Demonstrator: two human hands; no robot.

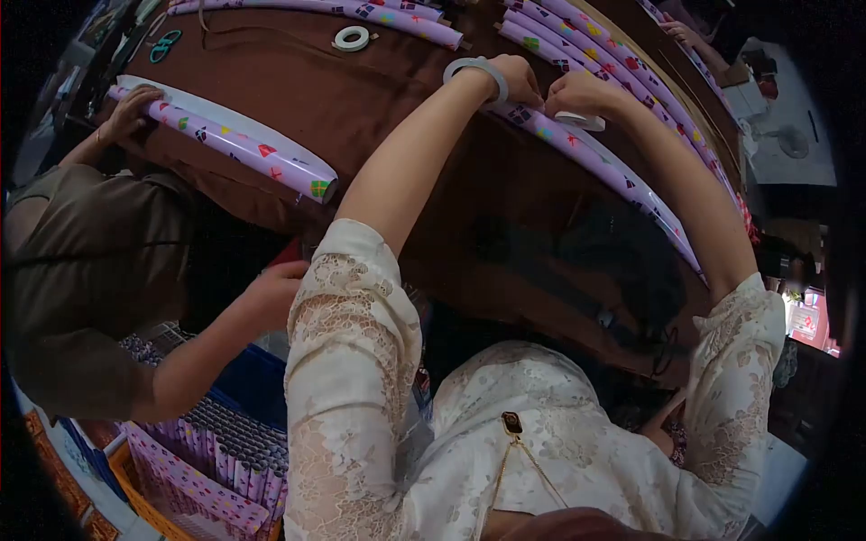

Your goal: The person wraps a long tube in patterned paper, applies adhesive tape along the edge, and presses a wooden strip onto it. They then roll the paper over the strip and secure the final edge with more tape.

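A purple roll of gift-printed wrapping paper (595,160) lies slantwise on the brown-covered table. At its far end my left hand (514,77) is closed in a pinch; whatever sits in its fingertips is too small to make out. A pale ring like a bangle (502,83) circles that wrist. My right hand (582,92) meets it from the right, fingers curled and closed. Under the right palm a white roll of tape (582,121) shows, partly covered by the hand, and it appears held there.
To the left, a co-worker's hand (135,108) rests on another wrapping-paper roll (244,149). Finished-looking rolls (604,54) lie along the far right. A tape roll (351,38) and scissors (165,46) are at the back. Lower left, an orange crate (122,469) holds several rolls.
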